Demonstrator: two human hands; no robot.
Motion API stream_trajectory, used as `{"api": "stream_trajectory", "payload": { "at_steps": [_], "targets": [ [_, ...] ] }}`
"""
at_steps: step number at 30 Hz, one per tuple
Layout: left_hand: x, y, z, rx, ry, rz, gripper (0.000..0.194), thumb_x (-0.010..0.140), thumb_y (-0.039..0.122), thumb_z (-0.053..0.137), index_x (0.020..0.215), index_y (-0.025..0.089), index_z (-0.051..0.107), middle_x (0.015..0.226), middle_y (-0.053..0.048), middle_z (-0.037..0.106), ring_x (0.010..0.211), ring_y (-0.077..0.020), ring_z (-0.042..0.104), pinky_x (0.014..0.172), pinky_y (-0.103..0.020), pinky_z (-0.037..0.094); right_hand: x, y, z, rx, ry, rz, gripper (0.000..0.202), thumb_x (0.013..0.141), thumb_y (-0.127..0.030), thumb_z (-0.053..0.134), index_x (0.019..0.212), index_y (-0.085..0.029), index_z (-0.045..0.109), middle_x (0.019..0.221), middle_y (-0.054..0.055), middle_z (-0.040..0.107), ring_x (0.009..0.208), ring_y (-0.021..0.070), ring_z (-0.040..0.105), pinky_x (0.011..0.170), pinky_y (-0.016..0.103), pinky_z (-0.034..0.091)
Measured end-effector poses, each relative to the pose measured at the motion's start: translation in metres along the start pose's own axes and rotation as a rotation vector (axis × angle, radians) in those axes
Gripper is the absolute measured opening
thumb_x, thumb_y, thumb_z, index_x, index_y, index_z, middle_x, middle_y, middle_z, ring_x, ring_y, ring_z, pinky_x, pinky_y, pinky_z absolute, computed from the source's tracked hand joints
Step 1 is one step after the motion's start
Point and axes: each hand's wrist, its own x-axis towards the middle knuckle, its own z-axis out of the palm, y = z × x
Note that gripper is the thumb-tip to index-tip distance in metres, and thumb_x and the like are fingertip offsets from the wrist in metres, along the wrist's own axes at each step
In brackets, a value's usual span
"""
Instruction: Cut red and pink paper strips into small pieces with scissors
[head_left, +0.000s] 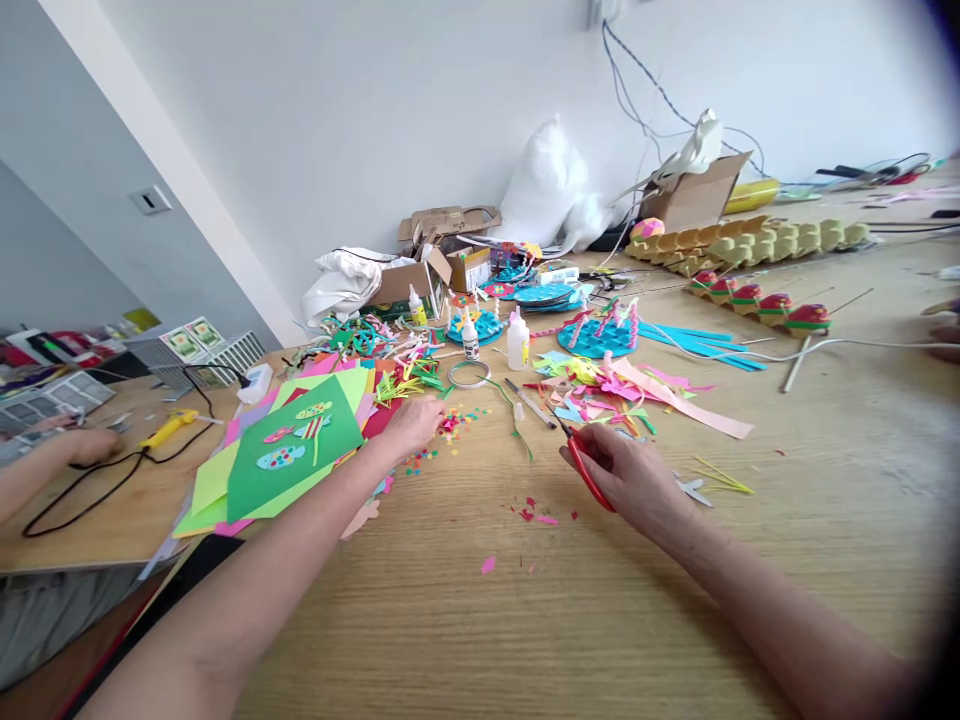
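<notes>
My right hand (626,468) is closed around red-handled scissors (589,475), whose tips point away toward the scraps. My left hand (416,425) reaches to a scatter of small coloured paper dots (457,422); its fingers are bent together at the dots, and whether they pinch anything is too small to tell. Left of that hand lies a green sheet (262,450) with paper fish on it, on top of a stack of coloured paper. Pink and red bits (527,510) lie on the wood between my arms. Past the scissors is a pile of colourful paper scraps (592,385).
Glue bottles (517,340), a tape ring (469,374) and blue decorated discs (598,338) stand beyond my hands. Egg cartons (780,243) lie at the back right. At the left are a yellow glue gun (166,428), its black cable and another person's hand (94,446).
</notes>
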Motion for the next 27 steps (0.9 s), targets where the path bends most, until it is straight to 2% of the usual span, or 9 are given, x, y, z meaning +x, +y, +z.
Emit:
{"api": "stream_trajectory", "payload": {
  "at_steps": [3,5,7,10,12,14,19,24,27],
  "targets": [
    [-0.007,0.008,-0.007,-0.007,0.017,0.046,0.017,0.077,0.016,0.04,0.076,0.014,0.057,0.08,-0.006,0.056,0.078,-0.0172,0.051,0.068,-0.026,0.037,-0.001,-0.001,-0.002,0.008,0.013,-0.014,0.026,0.078,-0.042,0.043,0.071,-0.019,0.05,0.054,0.0,0.053,0.048,0.0117,0.045,0.046,0.021,0.031],
    [-0.019,0.019,-0.013,-0.036,-0.022,0.096,0.014,0.074,0.014,0.043,0.076,0.015,0.057,0.076,-0.003,0.056,0.074,-0.0148,0.051,0.065,-0.023,0.036,-0.002,-0.002,-0.003,0.02,0.033,-0.018,0.026,0.078,-0.042,0.044,0.07,-0.018,0.05,0.053,0.0,0.053,0.047,0.0112,0.044,0.046,0.021,0.031],
    [-0.035,0.035,-0.017,-0.087,-0.121,0.187,0.013,0.072,0.013,0.046,0.074,0.018,0.057,0.07,0.001,0.057,0.067,-0.011,0.052,0.06,-0.019,0.036,-0.003,-0.003,-0.004,0.033,0.052,-0.017,0.025,0.077,-0.042,0.045,0.069,-0.018,0.05,0.053,-0.001,0.053,0.046,0.0107,0.044,0.045,0.021,0.031],
    [-0.063,0.061,-0.02,-0.203,-0.32,0.456,0.015,0.072,0.01,0.045,0.078,0.018,0.057,0.074,0.002,0.057,0.067,-0.0096,0.051,0.059,-0.018,0.036,-0.004,-0.003,-0.005,0.032,0.043,-0.012,0.024,0.077,-0.04,0.045,0.068,-0.018,0.049,0.053,-0.001,0.053,0.045,0.0103,0.043,0.045,0.021,0.03],
    [-0.079,0.073,-0.018,-0.211,-0.363,0.516,0.013,0.072,0.01,0.046,0.077,0.017,0.055,0.07,0.002,0.056,0.066,-0.0096,0.05,0.058,-0.018,0.035,-0.005,-0.003,-0.004,0.022,0.029,-0.018,0.023,0.077,-0.039,0.045,0.069,-0.018,0.049,0.054,0.0,0.053,0.046,0.0103,0.043,0.045,0.021,0.03],
    [-0.09,0.08,-0.012,-0.191,-0.367,0.525,0.008,0.074,0.013,0.047,0.076,0.017,0.054,0.072,0.001,0.056,0.068,-0.0105,0.051,0.059,-0.019,0.036,-0.005,-0.002,-0.002,0.01,0.026,-0.036,0.022,0.076,-0.038,0.045,0.069,-0.018,0.049,0.055,0.0,0.054,0.047,0.0103,0.044,0.046,0.021,0.03],
    [-0.102,0.085,0.003,-0.055,-0.276,0.441,0.008,0.078,0.019,0.043,0.078,0.017,0.051,0.078,-0.002,0.056,0.07,-0.0131,0.051,0.06,-0.022,0.038,-0.005,0.0,0.0,-0.015,0.029,-0.055,0.022,0.077,-0.038,0.044,0.069,-0.018,0.049,0.055,0.0,0.054,0.047,0.0106,0.044,0.046,0.021,0.03],
    [-0.111,0.087,0.008,0.047,-0.21,0.345,0.011,0.08,0.026,0.042,0.078,0.017,0.049,0.079,-0.002,0.054,0.07,-0.014,0.051,0.059,-0.024,0.039,-0.006,-0.003,-0.002,0.011,0.018,-0.042,0.023,0.076,-0.04,0.044,0.069,-0.018,0.049,0.055,0.0,0.053,0.047,0.0106,0.044,0.045,0.021,0.031],
    [-0.116,0.087,0.01,0.09,-0.192,0.349,0.013,0.082,0.026,0.041,0.078,0.017,0.048,0.079,-0.003,0.053,0.07,-0.0145,0.051,0.059,-0.025,0.04,-0.007,-0.006,-0.003,0.019,0.011,-0.034,0.023,0.076,-0.04,0.045,0.067,-0.019,0.048,0.054,-0.001,0.053,0.047,0.0104,0.043,0.045,0.02,0.031]
  ]
}}
